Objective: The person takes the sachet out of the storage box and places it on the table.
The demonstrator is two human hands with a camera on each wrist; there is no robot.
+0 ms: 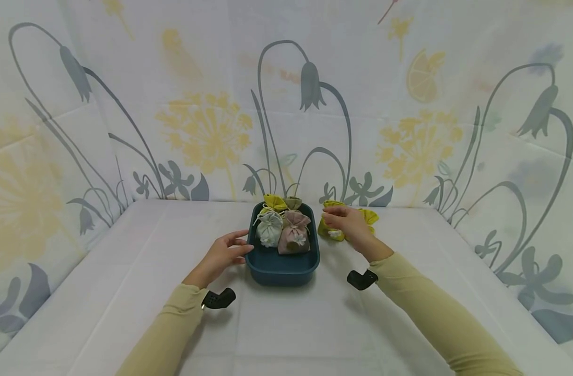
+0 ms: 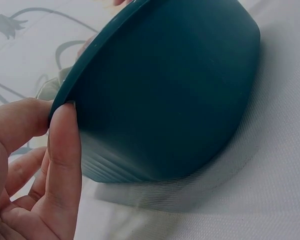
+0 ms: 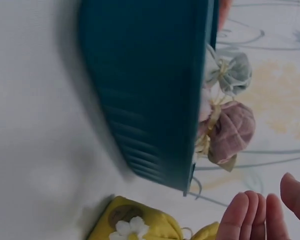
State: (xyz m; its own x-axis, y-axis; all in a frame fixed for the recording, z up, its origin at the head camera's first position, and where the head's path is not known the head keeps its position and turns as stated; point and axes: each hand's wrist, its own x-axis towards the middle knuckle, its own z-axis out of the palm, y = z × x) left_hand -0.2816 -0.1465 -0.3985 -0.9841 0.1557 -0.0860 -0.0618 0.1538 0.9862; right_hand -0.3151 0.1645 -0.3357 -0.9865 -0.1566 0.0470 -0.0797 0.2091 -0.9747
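Note:
A dark teal plastic bin [image 1: 282, 277] sits on the white cloth in front of me. My left hand [image 1: 222, 256] pinches its left rim, as the left wrist view shows with thumb and finger on either side. Inside lie small drawstring pouches: a pale green one [image 1: 269, 228], a dusty pink one [image 1: 294, 240], and behind them a yellow one [image 1: 274, 202] and an olive one [image 1: 293, 202]. My right hand [image 1: 354, 227] hovers beside the bin with nothing in its fingers. Under it are a yellow pouch with a white flower [image 3: 130, 226] and another yellow pouch [image 1: 371, 215], partly hidden.
White cloth [image 1: 126, 292] covers the table around the bin. Behind it hangs a curtain [image 1: 206, 68] printed with grey and yellow flowers. A black wrist camera is strapped to each sleeve, the left one [image 1: 219, 298] and the right one [image 1: 361, 280].

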